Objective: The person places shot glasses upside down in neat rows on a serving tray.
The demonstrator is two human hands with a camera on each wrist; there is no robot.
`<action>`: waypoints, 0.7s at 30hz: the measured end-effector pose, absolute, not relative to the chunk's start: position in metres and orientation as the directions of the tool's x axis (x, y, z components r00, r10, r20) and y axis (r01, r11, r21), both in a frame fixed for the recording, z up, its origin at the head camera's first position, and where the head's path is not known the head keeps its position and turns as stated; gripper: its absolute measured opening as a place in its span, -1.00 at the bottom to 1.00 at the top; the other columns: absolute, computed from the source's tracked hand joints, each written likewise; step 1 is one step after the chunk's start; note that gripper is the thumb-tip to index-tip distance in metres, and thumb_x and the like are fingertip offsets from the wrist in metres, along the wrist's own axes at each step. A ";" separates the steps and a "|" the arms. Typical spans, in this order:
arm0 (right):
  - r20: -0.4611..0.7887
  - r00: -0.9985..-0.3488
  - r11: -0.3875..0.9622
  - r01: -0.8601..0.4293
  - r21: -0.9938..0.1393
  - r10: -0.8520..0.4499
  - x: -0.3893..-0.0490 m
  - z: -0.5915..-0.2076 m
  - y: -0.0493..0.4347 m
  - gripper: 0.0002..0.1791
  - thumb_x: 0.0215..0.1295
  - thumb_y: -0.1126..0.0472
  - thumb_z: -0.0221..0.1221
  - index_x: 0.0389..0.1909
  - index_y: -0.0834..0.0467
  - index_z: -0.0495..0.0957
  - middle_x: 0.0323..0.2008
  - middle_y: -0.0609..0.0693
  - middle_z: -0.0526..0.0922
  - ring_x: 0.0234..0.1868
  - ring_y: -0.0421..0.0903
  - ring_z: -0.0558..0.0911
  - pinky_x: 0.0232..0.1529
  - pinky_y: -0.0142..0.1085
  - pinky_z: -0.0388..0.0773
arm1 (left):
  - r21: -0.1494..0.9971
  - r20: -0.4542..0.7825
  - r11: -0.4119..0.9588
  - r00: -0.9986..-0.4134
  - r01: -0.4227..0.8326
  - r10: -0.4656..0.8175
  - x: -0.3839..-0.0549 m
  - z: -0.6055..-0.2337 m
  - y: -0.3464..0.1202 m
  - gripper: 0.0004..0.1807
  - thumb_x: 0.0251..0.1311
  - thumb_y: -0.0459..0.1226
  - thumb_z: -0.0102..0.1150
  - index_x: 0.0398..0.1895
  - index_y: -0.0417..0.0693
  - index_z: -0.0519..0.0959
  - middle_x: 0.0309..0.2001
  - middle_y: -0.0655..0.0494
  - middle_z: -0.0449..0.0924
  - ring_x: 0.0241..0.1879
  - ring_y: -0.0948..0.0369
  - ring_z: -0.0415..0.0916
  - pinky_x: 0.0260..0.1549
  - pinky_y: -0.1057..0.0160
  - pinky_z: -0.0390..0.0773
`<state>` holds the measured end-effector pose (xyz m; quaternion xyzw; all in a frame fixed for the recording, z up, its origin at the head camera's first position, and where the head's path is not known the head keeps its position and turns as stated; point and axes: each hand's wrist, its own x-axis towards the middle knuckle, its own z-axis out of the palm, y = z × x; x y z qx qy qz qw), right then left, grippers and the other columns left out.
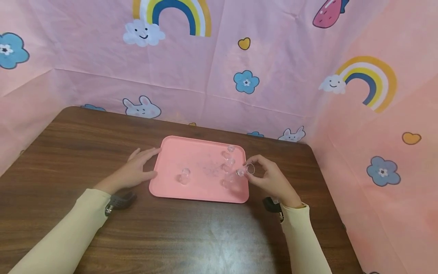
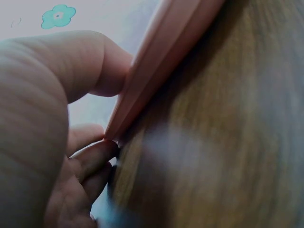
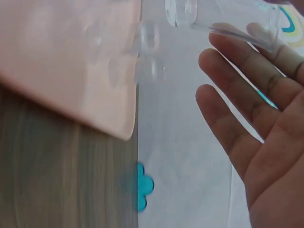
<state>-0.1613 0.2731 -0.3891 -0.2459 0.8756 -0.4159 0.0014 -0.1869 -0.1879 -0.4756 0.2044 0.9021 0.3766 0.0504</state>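
Observation:
My right hand pinches a small clear glass between thumb and fingers at the right rim of a pink tray. The glass is tipped over sideways, its thick base towards the tray; the right wrist view shows this same clear glass by the fingertips. On the tray's right side stand several more clear glasses, and one clear glass is left of centre. At the tray's left rim, my left hand rests its thumb and fingertips, which the left wrist view shows touching the pink edge.
The tray lies on a dark brown wooden table. Pink cloth walls with rainbows, flowers and rabbits rise behind it and on both sides. A dark wrist strap shows at the left wrist and a dark strap at the right.

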 end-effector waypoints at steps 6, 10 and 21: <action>0.270 -0.844 0.454 -0.487 -0.746 -0.463 -0.172 -0.388 0.248 -0.74 0.32 0.25 0.38 -0.02 0.07 0.59 -0.03 -0.06 0.71 0.02 0.09 0.67 0.13 0.16 0.60 | 0.699 0.050 0.641 -0.916 0.316 0.397 -0.187 -0.477 -0.188 -0.14 0.26 -0.26 0.32 0.59 -0.20 0.18 0.56 -0.30 0.16 0.58 -0.26 -0.03 0.57 -0.22 -0.43; 0.282 -0.831 0.394 -0.491 -0.777 -0.479 -0.176 -0.387 0.232 -0.74 0.34 0.26 0.36 -0.01 0.07 0.56 0.01 -0.03 0.74 0.08 0.01 0.69 0.17 0.16 0.59 | 0.696 0.050 0.644 -0.917 0.317 0.397 -0.186 -0.476 -0.187 -0.14 0.25 -0.26 0.32 0.59 -0.20 0.18 0.55 -0.32 0.16 0.57 -0.27 -0.02 0.56 -0.24 -0.42; 0.337 -0.785 0.251 -0.518 -0.818 -0.520 -0.185 -0.384 0.185 -0.73 0.28 0.49 0.31 -0.05 0.26 0.52 -0.06 0.19 0.73 0.03 0.04 0.68 0.20 -0.13 0.63 | 0.699 0.059 0.638 -0.914 0.324 0.401 -0.186 -0.475 -0.187 -0.14 0.25 -0.24 0.32 0.58 -0.21 0.19 0.55 -0.33 0.17 0.56 -0.28 -0.01 0.56 -0.26 -0.42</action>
